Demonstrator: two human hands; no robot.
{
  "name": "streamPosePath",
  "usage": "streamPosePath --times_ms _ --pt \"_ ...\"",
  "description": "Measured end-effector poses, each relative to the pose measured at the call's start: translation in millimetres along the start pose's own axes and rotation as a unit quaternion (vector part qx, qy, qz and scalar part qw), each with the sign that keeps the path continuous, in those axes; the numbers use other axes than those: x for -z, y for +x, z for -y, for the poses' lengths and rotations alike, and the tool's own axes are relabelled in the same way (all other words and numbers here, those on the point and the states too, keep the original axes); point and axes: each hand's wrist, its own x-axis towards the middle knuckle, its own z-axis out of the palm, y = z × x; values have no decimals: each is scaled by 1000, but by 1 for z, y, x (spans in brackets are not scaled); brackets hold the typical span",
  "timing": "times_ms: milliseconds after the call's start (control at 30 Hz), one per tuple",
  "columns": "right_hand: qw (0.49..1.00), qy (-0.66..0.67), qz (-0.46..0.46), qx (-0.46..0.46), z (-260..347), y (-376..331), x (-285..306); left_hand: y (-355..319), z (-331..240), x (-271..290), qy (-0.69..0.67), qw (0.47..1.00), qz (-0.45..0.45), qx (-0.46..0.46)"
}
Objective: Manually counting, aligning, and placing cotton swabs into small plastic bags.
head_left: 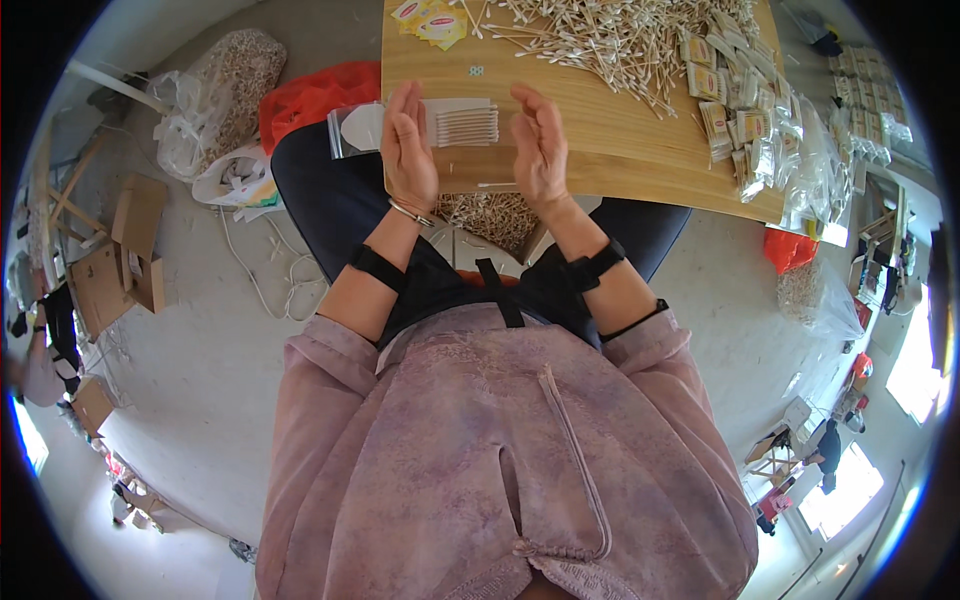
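Both of my hands are held upright over the near edge of a wooden table (pixel 600 150), palms turned toward each other. My left hand (pixel 408 150) is open with its fingers straight, beside a clear plastic bag (pixel 345 135) and a white card (pixel 362 127). My right hand (pixel 541 145) is open too, its fingers slightly curved and nothing in them. Between the hands lies a neat row of cotton swabs (pixel 467 126), side by side, with the white card reaching out beyond it. One loose swab (pixel 497 185) rests near the table edge.
A heap of loose swabs (pixel 590 40) covers the far side, with yellow labels (pixel 436 25) at far left. Packed swab bags (pixel 740 120) pile up on the right. Below the edge stands a box of swabs (pixel 490 215). A red bag (pixel 320 95) lies left.
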Motion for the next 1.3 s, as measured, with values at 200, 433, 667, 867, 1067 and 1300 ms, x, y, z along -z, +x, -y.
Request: streamPosePath --times_ms 200,433,667,867,1067,1300 --pt "929 -312 144 135 10 -31 34 1 -1 -2 23 1000 9 -2" --pt "911 -310 232 140 11 -18 48 -4 -17 -15 225 974 17 -36" --pt "881 -461 -80 71 -16 49 74 -3 -15 -12 533 809 152 -196" --pt "872 -476 -55 102 -22 52 55 -3 -9 -11 592 756 189 -205" --pt "895 -425 -26 136 -16 41 22 -3 -8 -10 589 759 190 -203" --pt "914 -374 47 149 -13 46 22 -3 -9 -11 591 758 187 -201"
